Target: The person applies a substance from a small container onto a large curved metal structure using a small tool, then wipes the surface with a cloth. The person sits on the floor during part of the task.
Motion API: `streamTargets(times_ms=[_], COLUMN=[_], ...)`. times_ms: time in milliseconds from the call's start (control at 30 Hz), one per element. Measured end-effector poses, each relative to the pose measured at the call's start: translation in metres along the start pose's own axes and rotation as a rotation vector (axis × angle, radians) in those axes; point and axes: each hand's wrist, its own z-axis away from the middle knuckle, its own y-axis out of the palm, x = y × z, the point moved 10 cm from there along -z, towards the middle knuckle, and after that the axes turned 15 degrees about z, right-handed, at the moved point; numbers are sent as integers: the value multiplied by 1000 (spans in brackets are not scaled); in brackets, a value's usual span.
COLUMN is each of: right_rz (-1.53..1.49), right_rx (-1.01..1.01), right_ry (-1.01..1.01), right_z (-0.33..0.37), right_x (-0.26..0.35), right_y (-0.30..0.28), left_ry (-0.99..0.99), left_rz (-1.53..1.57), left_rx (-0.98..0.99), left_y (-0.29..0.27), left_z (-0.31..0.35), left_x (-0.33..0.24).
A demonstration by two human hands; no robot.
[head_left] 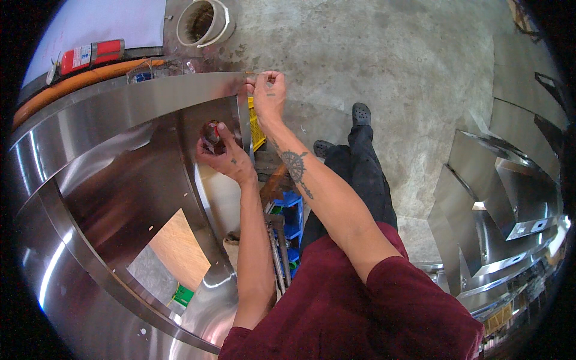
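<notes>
My left hand is inside the opening of a large stainless steel frame. Its fingers are closed round a small, roundish, dark see-through container with a bit of red on it; its exact kind is unclear. At the far right corner of the frame, my right hand is in a pinch against the steel edge. A thin orange-brown sliver shows by those fingertips, too small to name. Below my right hand, the frame's narrow side runs down past my left wrist.
A red fire extinguisher and an orange pipe lie beyond the frame. A pale bucket stands on the concrete floor. Yellow crate and blue bins sit beside the frame. Bent steel parts stand at right.
</notes>
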Motion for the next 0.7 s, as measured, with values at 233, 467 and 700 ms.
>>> streamTargets(times_ms=[233,467,700], right_rz=[-67,337,645], right_rx=[-10,-32,267], right_ry=[14,-72,-681], right_z=[6,27,126], right_x=[-5,14,95], right_y=[-3,-22,-2], left_ry=[-43,75,-31], left_rz=[8,-175,109], left_rx=[8,-4,82], left_y=[-2,0,11], left_z=[-2,-1,7], left_x=[7,-11,-15])
